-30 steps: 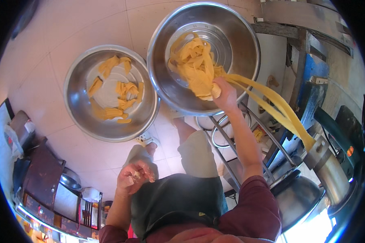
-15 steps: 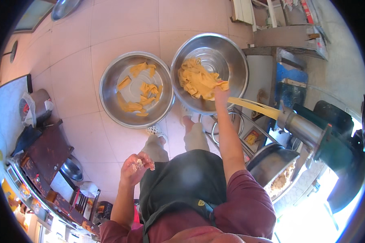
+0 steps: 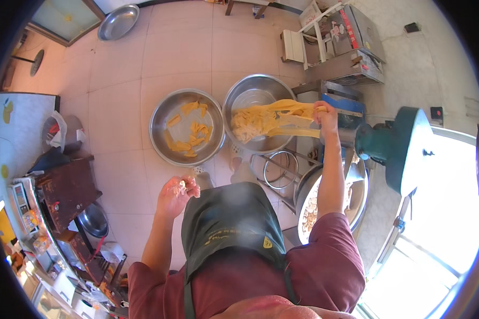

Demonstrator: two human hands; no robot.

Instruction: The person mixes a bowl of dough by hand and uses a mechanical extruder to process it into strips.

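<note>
Broad yellow dough strips [image 3: 282, 112] stretch from a heap in the right steel bowl [image 3: 258, 80] toward a metal-tubed green machine [image 3: 404, 151]. My right hand [image 3: 326, 118] is closed around these strips close to the machine's tube, which it partly hides. Over my apron's left edge, my left hand [image 3: 176, 195] is raised with its fingers curled about pale, crumbly dough bits [image 3: 182, 184]. Some bits seem stuck to the fingers. Shorter yellow pieces lie scattered in the left steel bowl [image 3: 157, 143], beyond my left hand.
Under my right forearm stands a basin [image 3: 310, 210] of pale crumbly dough, beside a metal-framed stand [image 3: 282, 169]. A brown cabinet [image 3: 72, 186] is on the left. Another steel bowl [image 3: 118, 22] rests far left near a framed panel. Boxes and shelving [image 3: 351, 37] line the far right.
My right hand has moved right, from above the right bowl to the machine's tube, drawing the strips out in a long stretch. My left hand stays raised. The view has shifted.
</note>
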